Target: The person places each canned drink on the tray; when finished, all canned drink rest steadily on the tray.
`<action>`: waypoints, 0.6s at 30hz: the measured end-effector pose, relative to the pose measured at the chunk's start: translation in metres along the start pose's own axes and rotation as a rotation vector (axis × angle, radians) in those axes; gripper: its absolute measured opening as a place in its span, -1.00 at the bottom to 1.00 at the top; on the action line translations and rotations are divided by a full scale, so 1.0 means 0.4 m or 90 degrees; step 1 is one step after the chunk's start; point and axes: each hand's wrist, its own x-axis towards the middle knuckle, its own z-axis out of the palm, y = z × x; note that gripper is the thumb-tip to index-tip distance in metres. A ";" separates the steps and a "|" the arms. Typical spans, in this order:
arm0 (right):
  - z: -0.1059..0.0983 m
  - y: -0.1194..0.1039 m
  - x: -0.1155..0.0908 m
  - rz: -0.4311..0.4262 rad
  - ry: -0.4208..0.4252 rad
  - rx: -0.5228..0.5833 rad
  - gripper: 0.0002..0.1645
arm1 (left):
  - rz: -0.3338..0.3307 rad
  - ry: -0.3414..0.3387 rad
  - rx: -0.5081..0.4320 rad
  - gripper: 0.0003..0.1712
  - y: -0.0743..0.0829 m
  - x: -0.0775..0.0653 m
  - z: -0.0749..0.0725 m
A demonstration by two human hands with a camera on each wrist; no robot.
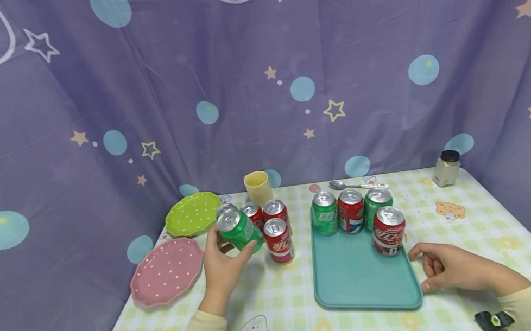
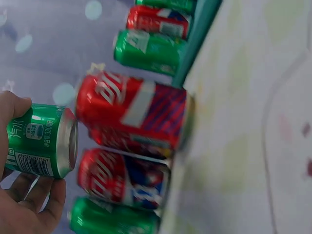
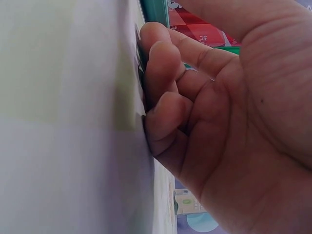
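My left hand grips a green soda can, tilted and raised off the table, its thumb on the near side. In the left wrist view the bottom of that can points toward the standing cans. Close by stand a front red cola can, two more red cans behind it, and a mostly hidden green can. To the right, a teal tray bears two green cans, a red-and-blue can and a red cola can. Beside the tray's right edge my right hand rests on the table, fingers loosely curled, holding nothing.
A pink dotted plate and a green dotted plate lie at the left. Along the back are a yellow cup, a spoon and a black-lidded jar. A checkered cloth covers the table.
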 end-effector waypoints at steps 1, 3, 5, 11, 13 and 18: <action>0.000 0.000 0.000 0.001 0.000 0.000 -0.26 | 0.010 -0.006 -0.003 -0.13 0.011 -0.001 0.001; 0.000 0.001 0.001 0.001 0.001 -0.003 -0.26 | 0.033 -0.018 -0.007 -0.12 0.033 -0.002 0.005; 0.000 0.003 0.000 -0.001 0.002 -0.005 -0.26 | 0.054 -0.032 -0.011 -0.12 0.058 -0.002 0.013; -0.002 0.008 -0.001 -0.013 0.003 -0.011 -0.26 | 0.062 -0.082 -0.041 -0.09 0.136 -0.002 0.063; -0.002 0.009 -0.001 -0.013 0.003 -0.012 -0.26 | 0.056 -0.104 -0.045 -0.09 0.154 -0.001 0.088; -0.004 0.008 0.000 -0.014 0.002 -0.016 -0.26 | 0.057 -0.150 -0.062 -0.17 0.180 0.003 0.166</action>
